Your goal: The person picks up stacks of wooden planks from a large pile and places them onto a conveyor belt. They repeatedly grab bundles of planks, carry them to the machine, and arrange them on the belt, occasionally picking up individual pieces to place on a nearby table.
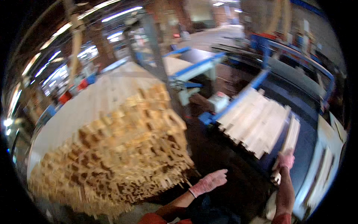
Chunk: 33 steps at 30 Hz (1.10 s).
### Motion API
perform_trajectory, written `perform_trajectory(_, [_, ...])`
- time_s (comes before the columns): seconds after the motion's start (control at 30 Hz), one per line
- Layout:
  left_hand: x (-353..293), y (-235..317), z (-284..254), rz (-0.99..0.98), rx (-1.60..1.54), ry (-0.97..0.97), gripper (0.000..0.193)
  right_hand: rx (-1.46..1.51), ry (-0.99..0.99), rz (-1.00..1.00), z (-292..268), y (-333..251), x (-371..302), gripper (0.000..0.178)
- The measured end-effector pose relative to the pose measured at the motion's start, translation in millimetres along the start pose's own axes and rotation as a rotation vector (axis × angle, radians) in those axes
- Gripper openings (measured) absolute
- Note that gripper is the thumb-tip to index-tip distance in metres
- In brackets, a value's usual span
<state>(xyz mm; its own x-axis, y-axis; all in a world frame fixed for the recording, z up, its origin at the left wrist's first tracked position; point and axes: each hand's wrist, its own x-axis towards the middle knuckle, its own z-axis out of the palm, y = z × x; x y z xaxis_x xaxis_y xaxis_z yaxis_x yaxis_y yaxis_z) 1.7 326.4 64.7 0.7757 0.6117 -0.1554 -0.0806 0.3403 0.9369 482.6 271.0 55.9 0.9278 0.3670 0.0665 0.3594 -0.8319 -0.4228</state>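
Dim workshop with strip lights (122, 14) overhead; to the right stands a blue-framed machine (257, 80), its dark bed (306, 149) carrying a row of pale boards (257, 121); just right of that row lie narrow wooden strips (292, 134), and the right hand (286, 159) has its fingers clenched around them toward their near end; the left hand (210, 182) is released, fingers stretched rightward, near a large timber stack (112, 142).

Room opens ahead of the left hand (211, 182), hemmed by the wood stack (123, 138) and the row of strips (257, 121); right of the held strips (292, 132), the dark bed (308, 140) is free
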Motion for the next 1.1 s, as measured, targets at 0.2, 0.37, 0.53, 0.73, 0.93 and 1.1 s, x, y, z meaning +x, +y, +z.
perform_trajectory(0.2, [-28.3,21.5,-14.6,0.131,-0.083,0.285,0.080,0.286,-0.146,-0.313,83.2,-12.0,94.2,0.088])
perform_trajectory(0.37, [-96.0,20.1,-34.3,0.387,-0.143,0.436,0.083,0.236,-0.465,-0.279,44.2,-26.5,110.1,0.094])
perform_trajectory(0.53, [-156.9,129.8,-10.4,0.870,0.412,0.837,0.052,0.840,-0.254,-0.717,28.9,-76.5,89.7,0.086])
perform_trajectory(0.73, [-218.6,236.8,-13.4,0.856,0.824,1.656,0.061,1.194,-1.137,-0.816,-54.5,-221.2,-38.1,0.081])
perform_trajectory(0.93, [-255.0,285.8,-55.9,0.375,1.112,2.024,0.075,1.009,-1.162,-1.390,-109.9,-342.3,-143.4,0.083])
perform_trajectory(1.1, [-257.6,327.7,-63.7,-0.031,1.229,1.950,0.090,0.854,-0.727,-1.734,-156.1,-423.6,-205.4,0.085])
